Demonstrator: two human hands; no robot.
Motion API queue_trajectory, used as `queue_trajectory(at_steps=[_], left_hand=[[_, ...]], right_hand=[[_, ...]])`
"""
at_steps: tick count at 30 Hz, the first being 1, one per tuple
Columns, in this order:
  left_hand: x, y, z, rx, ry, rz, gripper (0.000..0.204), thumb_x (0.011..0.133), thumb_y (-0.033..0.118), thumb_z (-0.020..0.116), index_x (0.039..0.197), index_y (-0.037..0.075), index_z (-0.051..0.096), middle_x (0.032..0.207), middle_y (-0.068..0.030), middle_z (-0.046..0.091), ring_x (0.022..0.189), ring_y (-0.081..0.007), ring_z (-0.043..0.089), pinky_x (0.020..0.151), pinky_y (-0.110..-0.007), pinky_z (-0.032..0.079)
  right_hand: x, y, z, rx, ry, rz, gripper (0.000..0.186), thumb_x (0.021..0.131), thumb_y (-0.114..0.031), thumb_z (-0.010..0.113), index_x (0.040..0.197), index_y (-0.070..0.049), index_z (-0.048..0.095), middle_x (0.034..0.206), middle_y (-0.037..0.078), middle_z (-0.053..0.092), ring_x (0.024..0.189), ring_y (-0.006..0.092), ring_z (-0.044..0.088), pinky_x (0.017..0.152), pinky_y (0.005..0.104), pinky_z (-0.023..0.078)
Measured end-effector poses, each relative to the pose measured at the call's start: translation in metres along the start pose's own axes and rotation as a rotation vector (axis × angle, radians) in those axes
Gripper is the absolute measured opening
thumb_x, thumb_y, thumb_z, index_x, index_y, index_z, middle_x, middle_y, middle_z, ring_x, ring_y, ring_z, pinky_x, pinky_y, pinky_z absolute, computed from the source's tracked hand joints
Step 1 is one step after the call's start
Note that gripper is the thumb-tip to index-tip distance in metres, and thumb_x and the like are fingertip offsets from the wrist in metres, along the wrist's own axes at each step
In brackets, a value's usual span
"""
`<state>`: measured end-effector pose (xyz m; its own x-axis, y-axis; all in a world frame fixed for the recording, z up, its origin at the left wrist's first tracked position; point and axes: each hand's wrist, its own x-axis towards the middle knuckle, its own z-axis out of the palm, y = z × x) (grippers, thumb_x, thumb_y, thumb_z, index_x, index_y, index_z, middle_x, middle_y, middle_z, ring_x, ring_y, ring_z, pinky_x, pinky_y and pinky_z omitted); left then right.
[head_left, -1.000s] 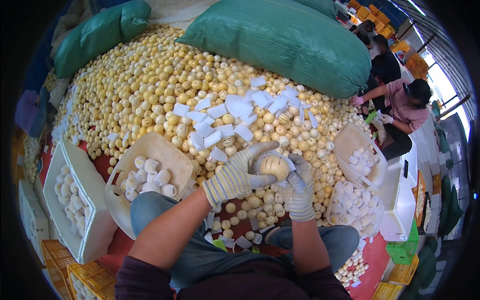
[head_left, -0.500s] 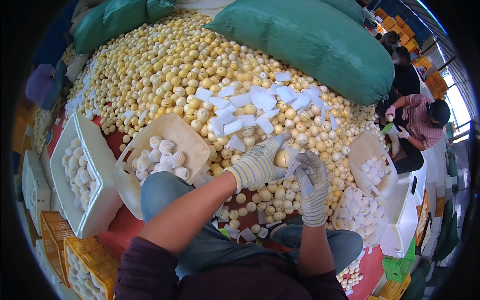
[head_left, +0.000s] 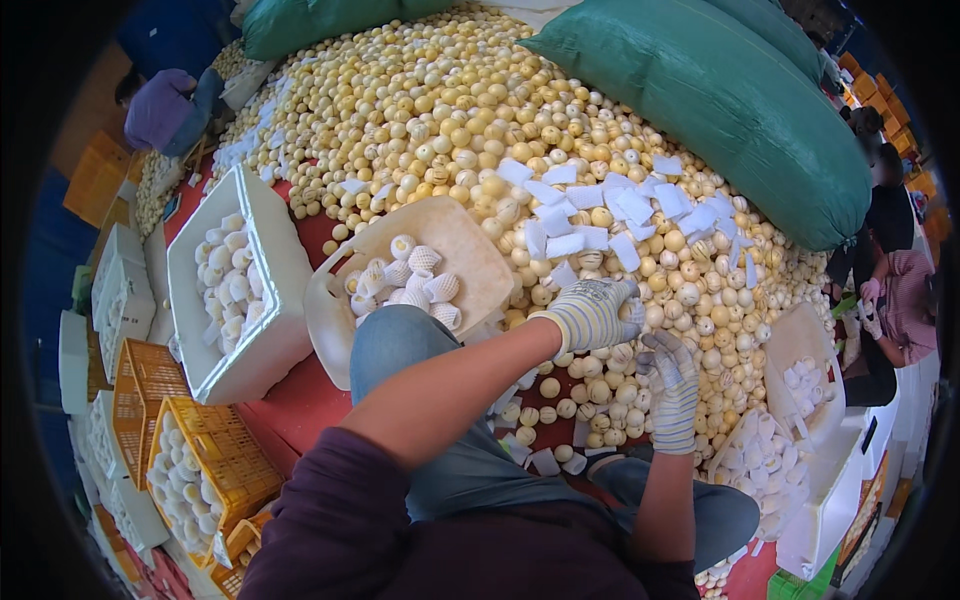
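Note:
My left hand (head_left: 590, 315), in a striped glove, is closed round a pale round fruit, mostly hidden behind my fingers, above a loose pile of cream-yellow fruit (head_left: 455, 135). My right hand (head_left: 668, 385), also gloved, is just below and to the right, its curled fingers apart. White foam pieces (head_left: 635, 205) lie scattered on the pile beyond my hands. Left of them, a translucent basin (head_left: 488, 275) holds several fruits in foam nets (head_left: 420, 260); right of them, another basin (head_left: 800, 330) holds white wrapped pieces.
Foam boxes (head_left: 205, 370) and orange crates (head_left: 235, 460) of wrapped fruit stand left. Green sacks (head_left: 720, 120) border the pile. A crouching person (head_left: 165, 105) is at far left; co-workers (head_left: 905, 300) are at the right. Red sheeting (head_left: 285, 415) shows beneath the containers.
The view has swung left, showing more crates and the far-left person. My right hand has separated from my left and its fingers have loosened; the fruit has become mostly hidden.

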<state>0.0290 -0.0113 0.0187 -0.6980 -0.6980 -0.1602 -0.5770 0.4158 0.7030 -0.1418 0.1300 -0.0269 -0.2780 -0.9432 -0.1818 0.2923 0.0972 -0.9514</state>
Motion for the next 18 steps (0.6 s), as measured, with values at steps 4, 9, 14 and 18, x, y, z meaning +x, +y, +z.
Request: queue_trajectory(at_steps=[4, 9, 14, 18], left_hand=[[-0.007, -0.003, -0.023, -0.052, 0.143, -0.019, 0.055, 0.081, 0.041, 0.066, 0.124, 0.008, 0.060, 0.105, -0.0237, 0.067, 0.099, -0.0369, 0.065, 0.090, -0.042, 0.050], [-0.022, -0.013, -0.063, -0.121, 0.342, -0.095, 0.061, 0.081, 0.039, 0.071, 0.131, 0.008, 0.057, 0.113, -0.0233, 0.066, 0.108, -0.0340, 0.064, 0.096, -0.039, 0.049], [-0.008, -0.062, -0.078, 0.429, 0.194, -0.474, 0.041, 0.089, 0.032, 0.052, 0.119, 0.005, 0.061, 0.103, -0.0211, 0.070, 0.095, -0.0351, 0.068, 0.086, -0.045, 0.052], [-0.019, -0.109, -0.083, 0.660, 0.103, -0.642, 0.038, 0.091, 0.024, 0.053, 0.125, 0.010, 0.060, 0.120, -0.0203, 0.065, 0.110, -0.0332, 0.064, 0.091, -0.047, 0.051]], right_hand=[[-0.005, 0.045, -0.044, 0.090, 0.073, 0.152, 0.030, 0.093, -0.016, 0.063, 0.119, -0.002, 0.059, 0.106, 0.011, 0.066, 0.081, 0.0154, 0.062, 0.072, 0.0274, 0.051], [-0.010, 0.120, -0.115, 0.062, 0.263, 0.389, 0.029, 0.090, -0.020, 0.067, 0.114, -0.005, 0.059, 0.093, 0.010, 0.065, 0.074, 0.0180, 0.060, 0.066, 0.0320, 0.051], [-0.021, 0.163, -0.153, -0.179, 0.359, 0.510, 0.022, 0.092, -0.017, 0.063, 0.110, -0.005, 0.060, 0.090, 0.009, 0.066, 0.067, 0.0175, 0.062, 0.062, 0.0307, 0.054], [-0.021, 0.179, -0.148, -0.279, 0.278, 0.582, 0.020, 0.094, -0.014, 0.059, 0.111, -0.003, 0.061, 0.088, 0.007, 0.066, 0.069, 0.0155, 0.063, 0.062, 0.0288, 0.055]])
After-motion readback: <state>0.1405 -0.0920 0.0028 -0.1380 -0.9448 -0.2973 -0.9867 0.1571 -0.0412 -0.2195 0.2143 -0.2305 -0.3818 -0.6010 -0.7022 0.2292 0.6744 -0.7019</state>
